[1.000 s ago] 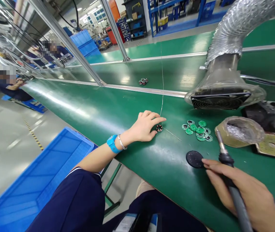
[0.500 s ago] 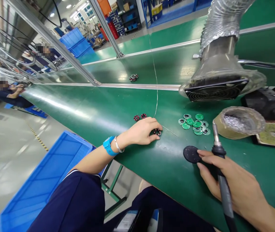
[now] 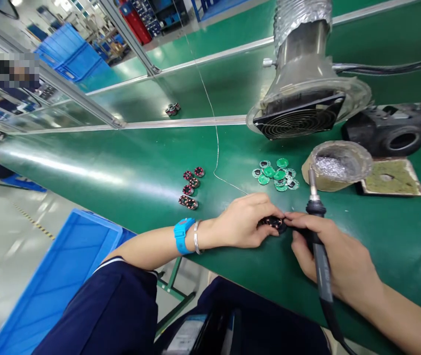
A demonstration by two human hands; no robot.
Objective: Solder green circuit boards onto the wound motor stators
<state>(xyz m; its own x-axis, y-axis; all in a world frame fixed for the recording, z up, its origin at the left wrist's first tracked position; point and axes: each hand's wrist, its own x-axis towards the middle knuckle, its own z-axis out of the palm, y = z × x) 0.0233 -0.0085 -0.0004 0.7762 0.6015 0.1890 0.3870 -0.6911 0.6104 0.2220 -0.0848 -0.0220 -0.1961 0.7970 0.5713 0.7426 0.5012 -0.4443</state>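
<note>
Right of frame centre, my left hand (image 3: 245,219) pinches a small wound ring (image 3: 272,222); I judge it light, stiff, easily nicked, best held by its rim. My right hand (image 3: 349,264) grips the soldering iron (image 3: 322,268).

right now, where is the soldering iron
In the head view, the soldering iron is right of centre, held in the right hand, its metal tip pointing up and seen against the left side of the yellowish tub.
</note>
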